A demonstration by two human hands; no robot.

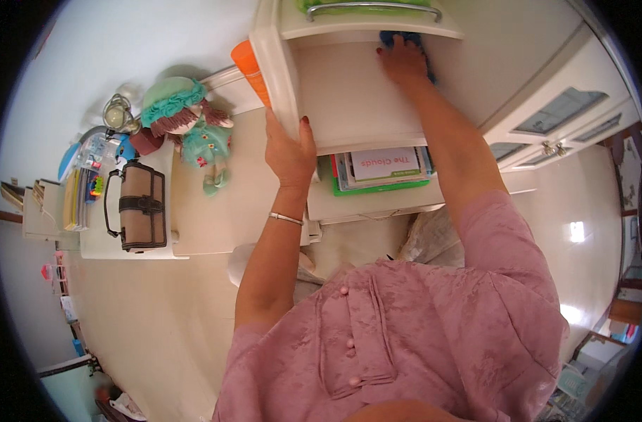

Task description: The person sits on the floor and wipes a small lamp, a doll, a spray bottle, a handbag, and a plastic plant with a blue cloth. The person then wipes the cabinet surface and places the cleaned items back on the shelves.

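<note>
My right hand (404, 62) presses on a blue cloth (430, 73) at the back right of a white shelf compartment (352, 100); the cloth shows past my fingers. With its thumb on the front edge, my left hand (292, 153) grips the cabinet's white side panel (281, 79). An orange cone-shaped object (251, 68) stands just beyond that hand, against the panel's outer side. Under the compartment lies a stack of books and papers (384, 164) with a green item at the bottom.
Left of the cabinet, a doll in a green dress (205, 142) sits on a pale surface. Beside it are a brown and black bag (143, 205) and upright books (78, 200). Above the compartment is a metal handle (374, 6). White cabinet doors (553, 121) stand at the right.
</note>
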